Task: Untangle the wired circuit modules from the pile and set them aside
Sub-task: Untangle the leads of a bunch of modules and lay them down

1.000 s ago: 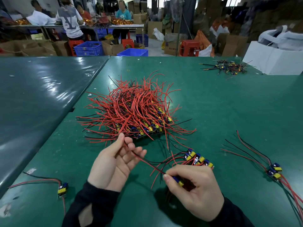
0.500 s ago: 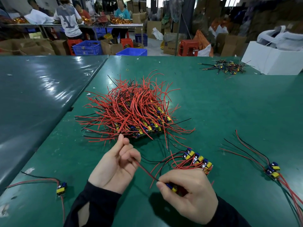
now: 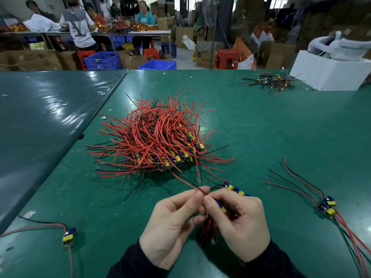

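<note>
A big tangled pile of red and black wires with small blue-and-yellow circuit modules (image 3: 158, 141) lies in the middle of the green table (image 3: 271, 127). Close in front of me, my right hand (image 3: 239, 223) grips a small bunch of modules (image 3: 233, 189) with their wires hanging below its palm. My left hand (image 3: 172, 223) meets it fingertip to fingertip and pinches red and black wires that run back to the pile. Two freed modules (image 3: 327, 206) lie at the right with long wires. A single module (image 3: 69, 235) lies at the lower left.
A white box (image 3: 325, 75) stands at the back right, with a small heap of mixed wires (image 3: 271, 82) beside it. A darker glossy table (image 3: 40, 121) adjoins on the left. Several people work at a far table (image 3: 100, 34) among crates and cartons.
My left hand has moved right and closed in on my right hand, now pinching the wires at its fingertips. My right hand has lifted the bunch, its wires now hanging under the palm.
</note>
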